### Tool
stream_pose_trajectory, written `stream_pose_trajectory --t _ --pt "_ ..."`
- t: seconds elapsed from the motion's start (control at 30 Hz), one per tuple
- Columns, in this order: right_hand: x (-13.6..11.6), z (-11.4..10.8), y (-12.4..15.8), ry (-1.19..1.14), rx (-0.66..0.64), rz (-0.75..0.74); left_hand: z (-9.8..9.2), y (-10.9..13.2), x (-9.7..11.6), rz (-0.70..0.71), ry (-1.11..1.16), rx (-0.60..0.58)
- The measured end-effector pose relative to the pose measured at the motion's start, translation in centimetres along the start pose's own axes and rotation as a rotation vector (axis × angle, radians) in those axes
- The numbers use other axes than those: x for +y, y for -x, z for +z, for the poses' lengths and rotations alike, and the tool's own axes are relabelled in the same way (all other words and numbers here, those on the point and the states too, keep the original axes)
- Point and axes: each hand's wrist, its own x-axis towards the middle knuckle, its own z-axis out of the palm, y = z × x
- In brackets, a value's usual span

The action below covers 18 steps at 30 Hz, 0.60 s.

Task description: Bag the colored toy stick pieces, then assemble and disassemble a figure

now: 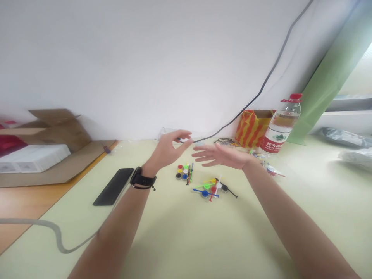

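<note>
My left hand (171, 149), with a black watch (142, 179) on its wrist, hovers over the table with thumb and fingers apart. Facing it, my right hand (219, 155) has its fingers spread and holds nothing. Below and between them lies a group of small round coloured discs (182, 171) in red, green, yellow, white, black and blue. Several thin coloured arrows (190, 173) lie close beside these discs. Nearer to me is a loose pile of round pieces with arrow pointers on them, among them a blue spinner (205, 193) and a black spinner (225, 188).
A black phone (113, 186) lies at left by a grey cable (59, 236). Cardboard (58, 130) and white boxes (35, 158) stand farther left. At back right are a striped bag (251, 130), a water bottle (280, 126) and small plastic packets (270, 168).
</note>
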Motion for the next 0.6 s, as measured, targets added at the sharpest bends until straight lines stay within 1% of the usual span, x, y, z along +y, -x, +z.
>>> stream_pose_trajectory --t 0.1,0.2,0.3,0.37,0.43,0.5,0.6 --pt "0.0 0.8 -1.0 -0.154 0.082 0.011 0.8 0.4 1.5 0.158 -0.135 -0.075" --pt "0.1 1.7 -1.9 -0.298 0.101 0.014 2.1 0.7 2.5 0.315 -0.249 -0.181" --pt "0.1 2.4 -2.4 -0.407 0.122 0.009 3.6 1.2 2.8 0.419 -0.332 -0.233" --pt "0.1 2.7 -2.6 -0.453 0.161 -0.011 4.5 1.4 2.8 0.440 -0.369 -0.233" --pt "0.1 2.9 -2.6 -0.474 0.190 -0.020 5.2 1.6 2.7 0.432 -0.401 -0.228" --pt "0.0 2.9 -2.6 -0.462 0.197 -0.003 5.4 1.7 2.4 0.404 -0.417 -0.230" --pt "0.1 2.4 -2.5 -0.387 0.182 0.021 5.4 1.7 1.8 0.353 -0.400 -0.251"
